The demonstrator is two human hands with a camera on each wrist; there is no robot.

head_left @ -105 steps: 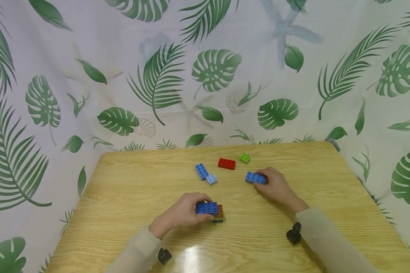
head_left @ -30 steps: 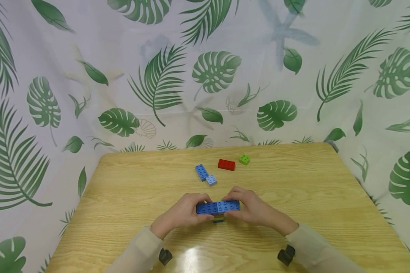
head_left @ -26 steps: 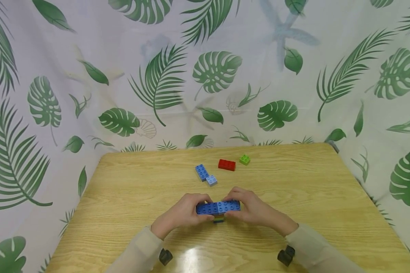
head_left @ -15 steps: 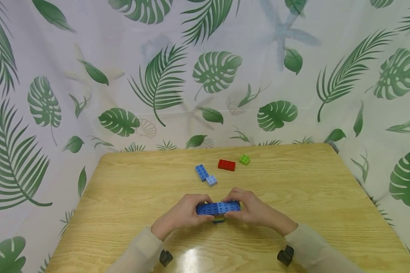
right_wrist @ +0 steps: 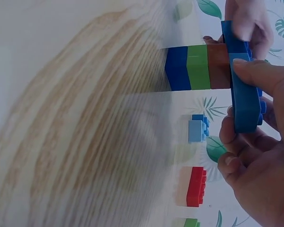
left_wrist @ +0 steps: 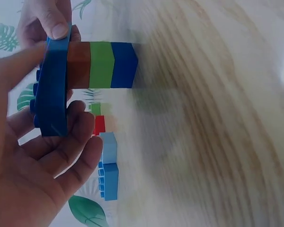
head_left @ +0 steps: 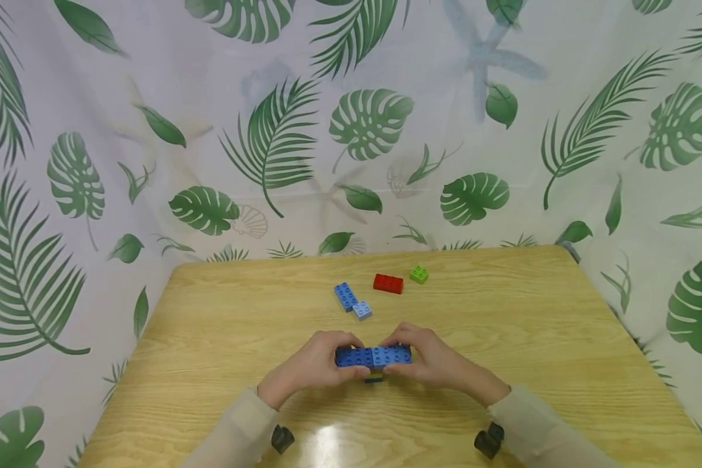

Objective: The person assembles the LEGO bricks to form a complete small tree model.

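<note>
A toy-brick stack stands upright on the table: a dark blue brick [left_wrist: 124, 65] at the bottom, a green brick [left_wrist: 102, 65] above it, then a brown brick [left_wrist: 79, 65]. Two long blue bricks lie end to end across the top, overhanging left and right. My left hand [head_left: 312, 364] grips the darker left blue brick [head_left: 353, 357] between thumb and fingers. With thumb in front and fingers behind, my right hand [head_left: 435, 359] holds the lighter right blue brick [head_left: 392, 355]. From the head view the hands and top bricks hide most of the column.
Behind the stack lie a blue brick [head_left: 346, 296], a small light blue brick [head_left: 362, 309] touching it, a red brick [head_left: 389, 283] and a small lime green brick [head_left: 419, 274]. A leaf-patterned cloth [head_left: 304, 214] hangs at the wooden table's [head_left: 240, 299] back edge.
Since the oldest frame, my right hand has brought its blue brick leftward and toward me onto the stack, beside the left one. Over the last second both hands stay nearly still.
</note>
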